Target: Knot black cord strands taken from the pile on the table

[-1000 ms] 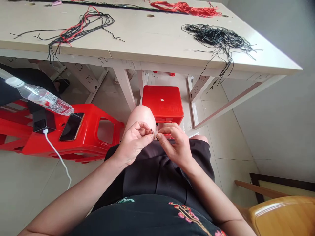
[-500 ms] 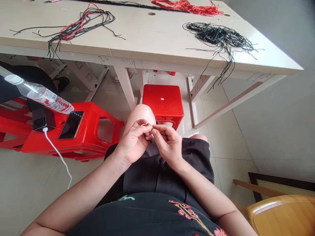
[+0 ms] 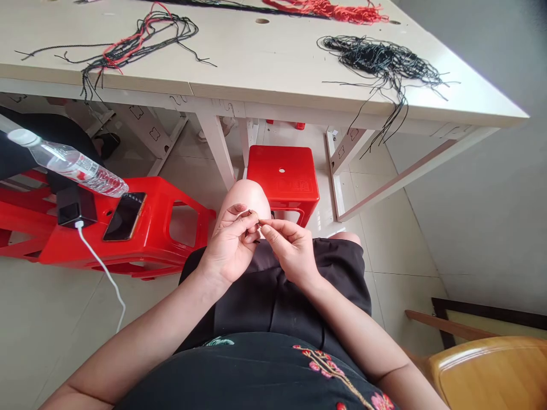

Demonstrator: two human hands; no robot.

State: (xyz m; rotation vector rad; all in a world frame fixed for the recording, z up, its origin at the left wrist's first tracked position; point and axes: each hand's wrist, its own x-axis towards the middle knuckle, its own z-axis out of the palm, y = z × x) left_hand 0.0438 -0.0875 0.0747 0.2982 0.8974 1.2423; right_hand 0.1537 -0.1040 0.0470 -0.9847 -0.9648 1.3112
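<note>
Above my lap, my left hand [image 3: 231, 245] is closed, thumb against fingers, pinching a thin dark cord [image 3: 259, 224]. Only short bits of the cord show between and below the fingers; the rest is hidden. My right hand [image 3: 296, 247] meets it from the other side, its thumb and forefinger pinched on the same cord. The fingertips of both hands are almost touching, just in front of my knee. On the table [image 3: 265, 62] ahead lie a tangled heap of black cords [image 3: 380, 60] at the right and a looser bundle of black and red cords [image 3: 143, 40] at the left.
A red stool [image 3: 282, 171] stands under the table edge. Another red stool [image 3: 166, 193] at my left carries a phone [image 3: 125, 216], a black charger [image 3: 76, 205] with white cable, and a plastic bottle [image 3: 72, 162]. Red cords [image 3: 329, 10] lie farther back. A wooden chair [image 3: 491, 370] is at lower right.
My fingertips have drawn slightly apart and shifted a little left, and more of the dark cord shows between them. The right hand's grip has moved slightly down. Everything else stays put.
</note>
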